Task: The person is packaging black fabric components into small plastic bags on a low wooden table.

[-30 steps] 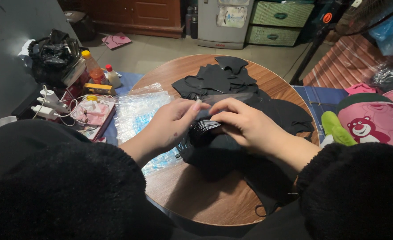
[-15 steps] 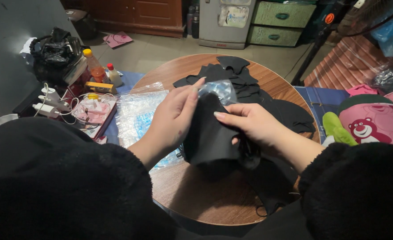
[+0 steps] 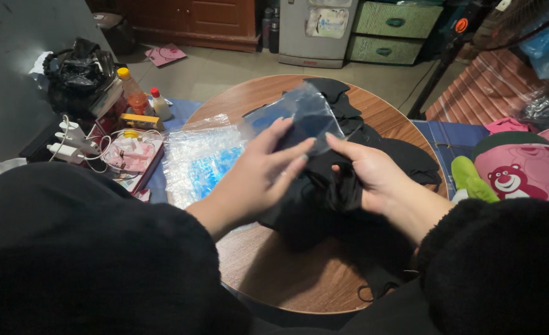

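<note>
- Head view, hands: the left hand [image 3: 259, 177] has its fingers spread and laid along the near face of a small clear plastic bag [image 3: 308, 118], thumb out of sight behind it, so whether it pinches the bag I cannot tell; the right hand [image 3: 370, 177] is curled shut on a folded black fabric piece [image 3: 321, 201], its index finger stretched up to touch the bag's lower edge.
- Head view, the key relation: the clear bag stands just above and slightly beyond both hands, tilted, its long axis running from lower left up to upper right; the folded fabric lies directly beneath it, between the two hands and touching both; the left hand is the nearer one to the bag, the right the nearer one to the fabric.
- Head view, surroundings: all this hangs over a round wooden table [image 3: 299, 279]; a heap of loose black fabric pieces [image 3: 374, 133] lies on the far side of the table; a stack of crinkled clear plastic bags [image 3: 200, 158] rests at the left rim; a pink bear plush toy [image 3: 522, 174] sits off to the right, well apart from the hands.
</note>
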